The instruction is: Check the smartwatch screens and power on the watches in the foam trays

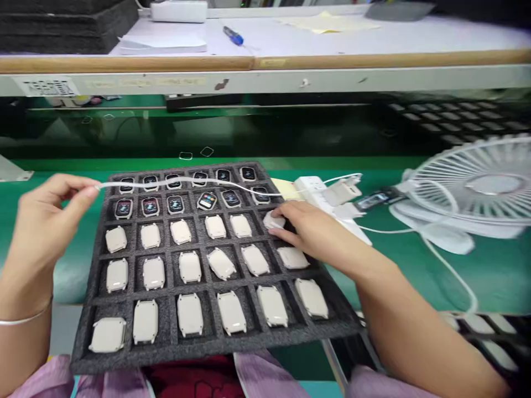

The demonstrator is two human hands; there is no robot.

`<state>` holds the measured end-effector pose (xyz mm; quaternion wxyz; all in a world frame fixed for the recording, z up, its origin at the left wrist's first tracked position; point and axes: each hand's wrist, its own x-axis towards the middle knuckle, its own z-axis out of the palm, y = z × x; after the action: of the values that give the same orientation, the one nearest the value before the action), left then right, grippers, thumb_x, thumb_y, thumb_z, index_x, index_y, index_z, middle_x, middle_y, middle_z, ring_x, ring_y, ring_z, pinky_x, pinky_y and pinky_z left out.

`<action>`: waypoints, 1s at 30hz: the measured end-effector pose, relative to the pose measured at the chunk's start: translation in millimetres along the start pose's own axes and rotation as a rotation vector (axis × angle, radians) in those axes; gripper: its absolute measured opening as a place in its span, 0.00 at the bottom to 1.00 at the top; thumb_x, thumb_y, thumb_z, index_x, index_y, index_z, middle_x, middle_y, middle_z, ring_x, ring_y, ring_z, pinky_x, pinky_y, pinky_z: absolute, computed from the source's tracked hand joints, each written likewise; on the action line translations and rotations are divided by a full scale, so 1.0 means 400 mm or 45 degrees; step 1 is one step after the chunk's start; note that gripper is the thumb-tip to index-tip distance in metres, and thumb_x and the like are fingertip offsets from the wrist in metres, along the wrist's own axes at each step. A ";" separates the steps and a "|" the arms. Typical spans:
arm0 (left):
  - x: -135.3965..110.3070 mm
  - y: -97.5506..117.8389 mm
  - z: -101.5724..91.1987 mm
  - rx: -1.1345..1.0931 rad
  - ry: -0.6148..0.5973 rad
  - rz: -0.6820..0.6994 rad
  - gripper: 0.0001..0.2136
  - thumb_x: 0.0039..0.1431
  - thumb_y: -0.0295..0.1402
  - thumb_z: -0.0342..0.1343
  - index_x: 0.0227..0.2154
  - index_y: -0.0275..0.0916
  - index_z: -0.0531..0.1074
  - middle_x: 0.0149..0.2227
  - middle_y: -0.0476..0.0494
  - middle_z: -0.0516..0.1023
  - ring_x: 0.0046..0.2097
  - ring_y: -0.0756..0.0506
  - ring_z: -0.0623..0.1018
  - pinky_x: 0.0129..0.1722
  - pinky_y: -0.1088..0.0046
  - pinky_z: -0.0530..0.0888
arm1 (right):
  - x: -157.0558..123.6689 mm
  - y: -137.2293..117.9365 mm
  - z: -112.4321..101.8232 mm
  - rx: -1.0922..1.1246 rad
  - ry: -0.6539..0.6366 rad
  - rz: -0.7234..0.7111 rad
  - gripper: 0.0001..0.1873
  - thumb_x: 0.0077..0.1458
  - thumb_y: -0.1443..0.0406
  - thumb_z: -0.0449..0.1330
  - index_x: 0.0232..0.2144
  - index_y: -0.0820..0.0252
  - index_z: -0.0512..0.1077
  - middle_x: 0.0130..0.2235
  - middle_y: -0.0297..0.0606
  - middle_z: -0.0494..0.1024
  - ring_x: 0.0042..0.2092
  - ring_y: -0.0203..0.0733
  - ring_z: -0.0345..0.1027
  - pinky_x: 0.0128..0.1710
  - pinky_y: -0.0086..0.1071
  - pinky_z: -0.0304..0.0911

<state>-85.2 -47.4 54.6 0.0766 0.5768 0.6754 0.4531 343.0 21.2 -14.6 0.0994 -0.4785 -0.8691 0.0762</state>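
A dark grey foam tray (pixel 166 354) with rows of square compartments lies in front of me, its near edge at my lap. Smartwatch bodies fill it: the two far rows show lit screens, such as the watch (pixel 207 200) with coloured tiles. Nearer rows hold pale watch bodies (pixel 190 315) with blank faces. Between thumb and forefinger, my left hand (pixel 62 213) pinches one end of a white cable (pixel 194 180), stretched across the tray. At the right side, my right hand (pixel 296 224) closes its fingers on a pale watch body (pixel 274 220) in its compartment.
Right of the tray stands a white power strip (pixel 311 185) with a charger plug (pixel 342 190). A white fan (pixel 477 188) is farther right, with cables around it. A shelf (pixel 265 41) with a blue pen (pixel 233 36) crosses the back. More watch trays (pixel 452 121) are behind.
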 end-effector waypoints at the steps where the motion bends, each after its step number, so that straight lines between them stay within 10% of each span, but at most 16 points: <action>1: -0.021 -0.015 -0.016 0.104 -0.162 -0.014 0.11 0.54 0.43 0.61 0.35 0.42 0.80 0.35 0.48 0.81 0.39 0.45 0.77 0.40 0.70 0.71 | 0.006 0.009 -0.006 0.064 -0.033 -0.009 0.12 0.58 0.57 0.57 0.39 0.58 0.71 0.42 0.50 0.78 0.47 0.63 0.73 0.48 0.53 0.67; 6: -0.109 -0.079 -0.027 0.359 -0.650 0.050 0.14 0.59 0.48 0.55 0.33 0.45 0.79 0.38 0.46 0.83 0.42 0.40 0.79 0.45 0.61 0.69 | 0.047 0.060 -0.071 0.628 -0.364 0.146 0.26 0.58 0.42 0.58 0.42 0.57 0.73 0.42 0.48 0.80 0.44 0.57 0.75 0.44 0.45 0.71; 17: -0.113 -0.080 -0.001 1.117 -0.643 0.595 0.22 0.65 0.43 0.42 0.48 0.35 0.75 0.45 0.31 0.81 0.46 0.27 0.77 0.47 0.48 0.66 | 0.084 0.042 -0.083 0.348 -0.353 0.023 0.30 0.64 0.41 0.48 0.38 0.53 0.81 0.41 0.39 0.83 0.45 0.56 0.76 0.47 0.43 0.71; 24: -0.037 -0.090 -0.035 0.768 -0.747 -0.238 0.29 0.53 0.61 0.48 0.46 0.44 0.74 0.43 0.47 0.83 0.30 0.40 0.78 0.37 0.64 0.72 | 0.085 0.051 -0.072 0.278 -0.334 -0.060 0.24 0.66 0.50 0.49 0.41 0.55 0.81 0.40 0.41 0.83 0.45 0.55 0.77 0.48 0.43 0.70; 30: -0.021 -0.127 -0.033 0.449 -0.938 -0.312 0.32 0.49 0.65 0.48 0.41 0.44 0.80 0.52 0.46 0.81 0.56 0.34 0.76 0.55 0.65 0.72 | 0.082 0.047 -0.078 0.335 -0.393 -0.068 0.25 0.65 0.54 0.47 0.46 0.59 0.79 0.50 0.43 0.81 0.50 0.54 0.76 0.52 0.44 0.70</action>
<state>-126.9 -57.4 23.1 0.2661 0.6198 0.7337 0.0818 348.9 60.2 14.7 0.0287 -0.4209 -0.8689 0.2589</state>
